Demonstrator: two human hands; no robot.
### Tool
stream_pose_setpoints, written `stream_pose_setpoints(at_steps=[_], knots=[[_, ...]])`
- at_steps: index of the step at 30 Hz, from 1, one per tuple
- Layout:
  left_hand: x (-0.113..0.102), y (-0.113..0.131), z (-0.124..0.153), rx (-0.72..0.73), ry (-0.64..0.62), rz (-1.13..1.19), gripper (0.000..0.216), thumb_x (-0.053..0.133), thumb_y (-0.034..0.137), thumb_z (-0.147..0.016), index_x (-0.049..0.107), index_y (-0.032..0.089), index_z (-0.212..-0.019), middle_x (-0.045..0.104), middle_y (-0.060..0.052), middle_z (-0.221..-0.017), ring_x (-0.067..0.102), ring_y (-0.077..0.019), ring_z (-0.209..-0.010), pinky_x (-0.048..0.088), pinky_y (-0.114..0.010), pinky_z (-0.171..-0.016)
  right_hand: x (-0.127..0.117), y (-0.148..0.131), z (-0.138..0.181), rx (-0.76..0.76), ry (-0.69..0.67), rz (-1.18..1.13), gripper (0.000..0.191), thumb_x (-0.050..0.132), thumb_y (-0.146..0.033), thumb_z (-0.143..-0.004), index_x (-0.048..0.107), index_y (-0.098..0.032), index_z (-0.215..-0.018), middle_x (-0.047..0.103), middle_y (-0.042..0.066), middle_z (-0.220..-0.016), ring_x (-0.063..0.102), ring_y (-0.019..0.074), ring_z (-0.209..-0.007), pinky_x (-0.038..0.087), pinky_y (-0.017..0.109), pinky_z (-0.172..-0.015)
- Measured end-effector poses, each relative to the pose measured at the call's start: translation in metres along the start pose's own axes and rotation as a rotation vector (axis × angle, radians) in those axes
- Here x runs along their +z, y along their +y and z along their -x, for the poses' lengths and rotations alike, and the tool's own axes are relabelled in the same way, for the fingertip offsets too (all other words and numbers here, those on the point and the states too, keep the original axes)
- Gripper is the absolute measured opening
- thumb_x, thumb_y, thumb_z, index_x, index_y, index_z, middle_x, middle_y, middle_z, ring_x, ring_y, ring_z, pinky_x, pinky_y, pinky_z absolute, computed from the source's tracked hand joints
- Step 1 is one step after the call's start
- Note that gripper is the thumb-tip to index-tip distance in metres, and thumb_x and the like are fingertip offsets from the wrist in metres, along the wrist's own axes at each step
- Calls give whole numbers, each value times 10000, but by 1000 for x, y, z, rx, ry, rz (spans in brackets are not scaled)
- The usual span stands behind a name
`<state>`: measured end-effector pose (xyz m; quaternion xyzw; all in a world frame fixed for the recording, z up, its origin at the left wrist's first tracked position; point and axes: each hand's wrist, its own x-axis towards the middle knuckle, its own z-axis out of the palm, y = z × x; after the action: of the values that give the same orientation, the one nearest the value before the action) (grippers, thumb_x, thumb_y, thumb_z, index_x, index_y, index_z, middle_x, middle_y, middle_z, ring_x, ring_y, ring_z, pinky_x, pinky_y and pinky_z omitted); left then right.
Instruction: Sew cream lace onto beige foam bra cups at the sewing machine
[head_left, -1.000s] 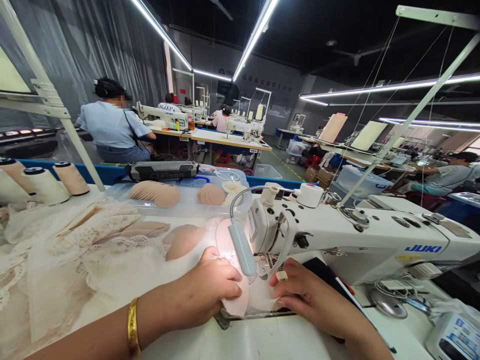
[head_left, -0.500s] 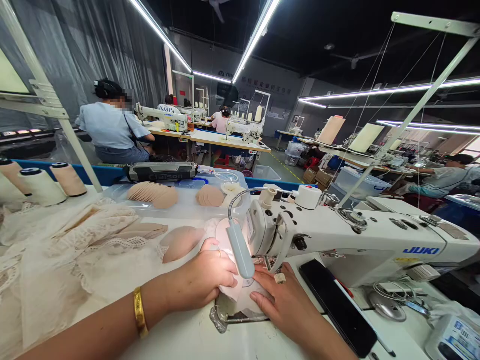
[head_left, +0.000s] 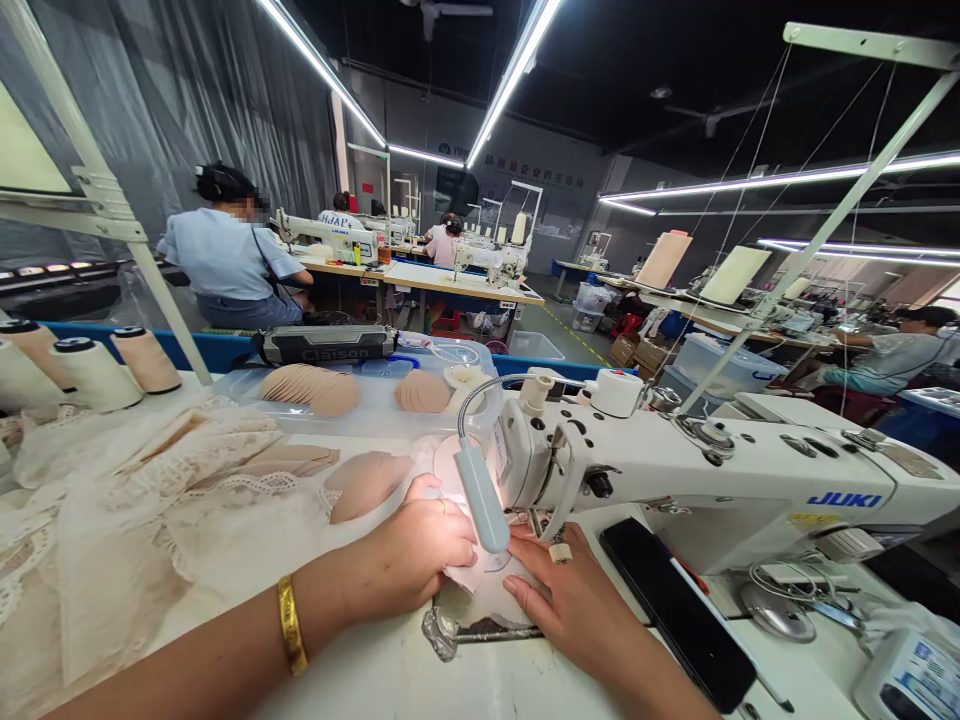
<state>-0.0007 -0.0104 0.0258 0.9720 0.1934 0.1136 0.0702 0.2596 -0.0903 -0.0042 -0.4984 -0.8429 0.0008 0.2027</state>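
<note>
My left hand [head_left: 420,548] is closed on a pale pink piece of fabric [head_left: 466,577], with fingers bunched at its near edge left of the needle area. Fingers stretched flat, my right hand [head_left: 551,590] rests at the presser foot of the white sewing machine [head_left: 675,460], its fingertips by the cloth. A grey gooseneck lamp [head_left: 481,495] lights the work and hides part of the fabric and the needle. Left of my left hand lie a beige moulded cup [head_left: 369,484] and a heap of cream lace fabric [head_left: 172,530].
Behind the machine, a clear plastic lid [head_left: 360,410] bears stacked beige pads [head_left: 311,388]. A black phone [head_left: 675,610] lies right of my right hand. Thread cones [head_left: 94,375] stand at the far left. A co-worker [head_left: 229,255] sits at another machine beyond.
The fabric has shifted away from me toward the presser foot, baring more of the machine's bed plate at the front. Both hands stay nearly in place; the view has shifted slightly.
</note>
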Motion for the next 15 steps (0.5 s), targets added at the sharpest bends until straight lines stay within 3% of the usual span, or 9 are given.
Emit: stream_pose_setpoints(at_steps=[6,8,11,15], knots=[[2,-1,-1,-27,2,0,270,632,-26,-749,631,227,-843,748,15,-1073,647,-251,-1047,298,-477,-1065,-1,0,-3,-44,204,-85,219,530,-207,-1052,740,-212,-1114,784,136,-1141,723,321,-1071,625,492,-943],[3,-3,-1,-32,0,-5,256,623,-26,-779,633,225,-828,737,25,-1012,651,-233,-1010,307,-460,-1041,-2,-2,-6,-7,261,-136,225,495,-197,-1060,710,-207,-1123,781,129,-1102,737,302,-1025,644,453,-878],[5,-3,-1,-31,11,-8,246,622,-24,-806,632,221,-808,732,31,-971,652,-230,-991,316,-450,-1007,-3,-4,-8,24,267,-185,233,476,-197,-1074,681,-203,-1183,774,122,-1104,737,294,-1022,648,451,-878],[6,-1,1,-20,28,-9,221,631,-2,-822,623,216,-787,741,27,-960,652,-237,-970,324,-454,-990,0,-2,-6,18,225,-171,239,465,-200,-1077,701,-186,-1114,753,154,-1121,720,319,-1046,645,490,-884]])
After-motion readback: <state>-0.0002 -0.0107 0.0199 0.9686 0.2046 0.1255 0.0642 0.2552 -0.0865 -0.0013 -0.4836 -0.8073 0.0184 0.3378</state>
